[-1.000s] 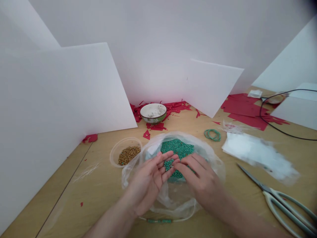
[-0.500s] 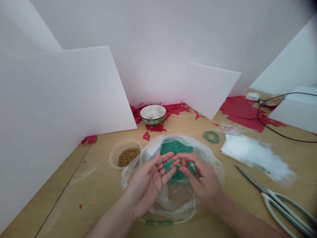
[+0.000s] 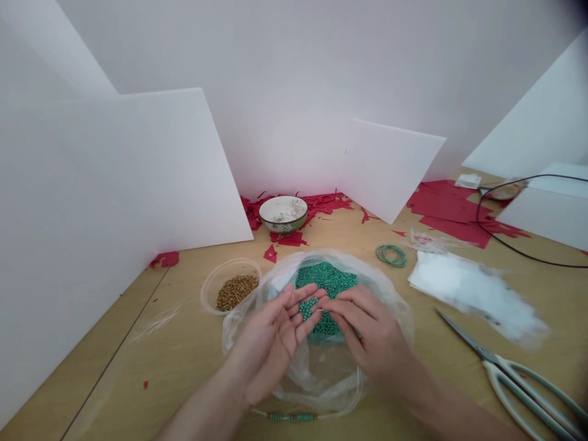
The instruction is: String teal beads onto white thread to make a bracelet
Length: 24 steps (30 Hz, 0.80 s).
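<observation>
You're working on the table (image 3: 184, 367) with a clear plastic bag (image 3: 328, 383) spread open, a heap of green beads (image 3: 326, 282) sitting inside it. Your left hand (image 3: 269, 349) is cupping a small scoop of beads (image 3: 307, 308), fingers (image 3: 294, 303) curving up around them. Your right hand (image 3: 374, 337) is hovering just beside it, fingers bunched narrow; can't tell if they're holding anything.
</observation>
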Available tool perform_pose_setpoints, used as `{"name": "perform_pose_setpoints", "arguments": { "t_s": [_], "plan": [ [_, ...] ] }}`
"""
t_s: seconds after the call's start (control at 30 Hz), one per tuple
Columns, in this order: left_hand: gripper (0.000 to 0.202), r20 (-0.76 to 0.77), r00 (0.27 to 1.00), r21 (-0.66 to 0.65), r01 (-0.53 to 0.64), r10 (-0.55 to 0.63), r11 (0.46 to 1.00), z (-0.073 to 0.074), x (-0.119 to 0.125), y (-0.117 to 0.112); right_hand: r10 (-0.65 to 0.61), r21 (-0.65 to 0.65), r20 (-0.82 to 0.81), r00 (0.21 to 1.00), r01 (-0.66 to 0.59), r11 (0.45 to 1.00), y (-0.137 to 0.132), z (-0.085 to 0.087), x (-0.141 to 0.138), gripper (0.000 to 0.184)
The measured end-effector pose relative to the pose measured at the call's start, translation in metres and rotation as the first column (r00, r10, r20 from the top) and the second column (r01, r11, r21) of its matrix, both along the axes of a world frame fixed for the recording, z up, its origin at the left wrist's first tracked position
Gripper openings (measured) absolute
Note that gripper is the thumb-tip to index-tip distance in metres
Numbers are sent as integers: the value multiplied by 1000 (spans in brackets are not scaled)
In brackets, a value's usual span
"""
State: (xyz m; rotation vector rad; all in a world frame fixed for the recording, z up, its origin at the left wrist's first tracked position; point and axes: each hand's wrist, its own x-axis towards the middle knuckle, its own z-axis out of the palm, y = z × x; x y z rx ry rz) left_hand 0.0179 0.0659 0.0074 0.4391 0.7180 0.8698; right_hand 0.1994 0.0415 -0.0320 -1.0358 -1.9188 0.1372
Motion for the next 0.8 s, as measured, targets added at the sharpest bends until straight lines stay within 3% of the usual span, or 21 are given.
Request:
{"name": "perform_pose_setpoints", "arguments": {
  "t_s": [0.13, 0.3, 0.8],
  "plan": [
    [33, -5, 1000, -4, -1, 1, 1000, 0, 1, -2, -81, 107, 69, 994, 73, 992, -5, 2, -2, 22],
    [35, 23, 999, -22, 27, -26, 999, -1, 2, -5, -101, 167, 130, 986, 79, 983, -8, 5, -4, 21],
    [35, 26, 999, 0, 40, -40, 999, 1, 3, -7, -127, 221, 221, 967, 78, 972, -9, 3, -5, 20]
  ]
}}
